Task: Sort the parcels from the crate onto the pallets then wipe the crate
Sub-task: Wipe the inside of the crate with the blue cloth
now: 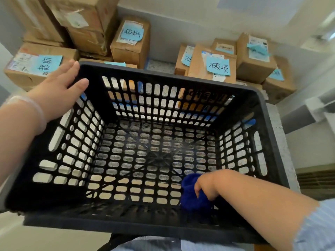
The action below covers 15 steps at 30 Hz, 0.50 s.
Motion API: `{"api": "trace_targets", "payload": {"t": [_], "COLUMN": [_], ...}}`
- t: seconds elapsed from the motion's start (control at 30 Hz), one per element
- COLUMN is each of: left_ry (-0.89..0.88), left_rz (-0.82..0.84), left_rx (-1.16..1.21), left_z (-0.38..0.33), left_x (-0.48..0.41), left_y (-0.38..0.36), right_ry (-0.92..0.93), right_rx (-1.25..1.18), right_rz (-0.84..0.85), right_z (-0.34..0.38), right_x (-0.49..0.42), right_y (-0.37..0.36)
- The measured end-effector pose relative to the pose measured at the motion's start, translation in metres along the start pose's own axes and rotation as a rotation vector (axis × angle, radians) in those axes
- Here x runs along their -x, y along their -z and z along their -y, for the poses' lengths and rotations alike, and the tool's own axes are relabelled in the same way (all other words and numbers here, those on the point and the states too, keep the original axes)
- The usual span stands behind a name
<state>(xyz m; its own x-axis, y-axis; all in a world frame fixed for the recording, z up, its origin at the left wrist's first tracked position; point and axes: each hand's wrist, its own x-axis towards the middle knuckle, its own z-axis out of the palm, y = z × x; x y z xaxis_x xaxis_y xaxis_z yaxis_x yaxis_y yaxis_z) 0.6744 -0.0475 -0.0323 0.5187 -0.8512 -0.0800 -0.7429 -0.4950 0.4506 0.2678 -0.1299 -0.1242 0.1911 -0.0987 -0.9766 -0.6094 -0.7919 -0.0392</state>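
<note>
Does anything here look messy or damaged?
Mostly tidy. One blue note on a right-hand box is crumpled and peeling. The crate is empty, with the right hand wiping it.

Left hand [59,93]: bare, no glove, no rings visible on the fingers that show. Nails short and unpainted where visible. Left wrist carries a bangle [31,109], translucent and pale, milky white, smooth and rounded, sitting snug just behind the hand. Left forearm bare, no sleeve in view.

Right hand [206,187]: bare, nothing worn at the wrist. Right forearm bare up to a sleeve [317,227] at the lower right corner: light blue cloth with fine paler stripes, loose, edge pushed up.

Same light blue striped cloth shows at the bottom centre, over the person's torso [159,244].
</note>
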Motion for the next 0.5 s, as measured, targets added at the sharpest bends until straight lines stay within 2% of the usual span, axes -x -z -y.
{"api": "trace_targets", "payload": {"t": [0.1, 0.2, 0.27, 0.33, 0.5], "left_ry": [-0.007, -0.009, -0.004, -0.005, -0.009], "left_rz": [0.002, 0.001, 0.002, 0.005, -0.002], "left_rx": [-0.003, 0.006, 0.003, 0.003, -0.009], "left_z": [-0.001, -0.002, -0.002, -0.002, -0.002], "left_x": [0.0, 0.002, 0.002, 0.001, 0.002], "left_y": [0.0, 0.0, 0.0, 0.001, 0.0], "right_ry": [-0.116, -0.297, -0.378, -0.411, -0.415], "right_rx": [-0.127, -0.257, -0.362, -0.322, -0.174], "right_rz": [-0.259, -0.724, -0.951, -0.996, -0.694], "right_z": [-0.025, -0.05, -0.062, -0.068, -0.051], "right_x": [0.004, 0.008, 0.007, 0.002, -0.029], "right_y": [0.02, 0.041, 0.052, 0.055, 0.035]}}
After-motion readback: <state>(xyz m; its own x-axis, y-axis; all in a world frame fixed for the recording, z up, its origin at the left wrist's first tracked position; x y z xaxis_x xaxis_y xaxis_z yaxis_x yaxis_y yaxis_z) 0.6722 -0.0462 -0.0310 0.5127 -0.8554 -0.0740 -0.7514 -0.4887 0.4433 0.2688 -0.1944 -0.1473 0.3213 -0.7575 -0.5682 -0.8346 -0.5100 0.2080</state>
